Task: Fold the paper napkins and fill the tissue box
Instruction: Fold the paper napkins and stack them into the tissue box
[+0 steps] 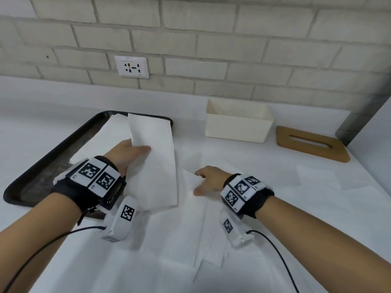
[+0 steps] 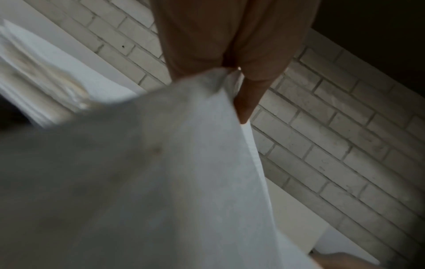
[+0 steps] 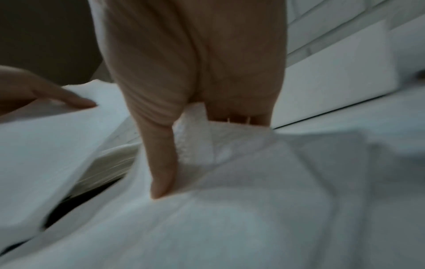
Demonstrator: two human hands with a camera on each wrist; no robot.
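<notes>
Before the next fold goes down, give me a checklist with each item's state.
1. Left hand grips the lifted napkin: ok.
2. Right hand pinches the napkin on the counter: ok; the right wrist view shows its fingers on an edge.
3. Tissue box open, lid set aside: ok.
4. Box already filled: cannot tell; inside barely shows.
5. Stack remains on the tray: ok.
</notes>
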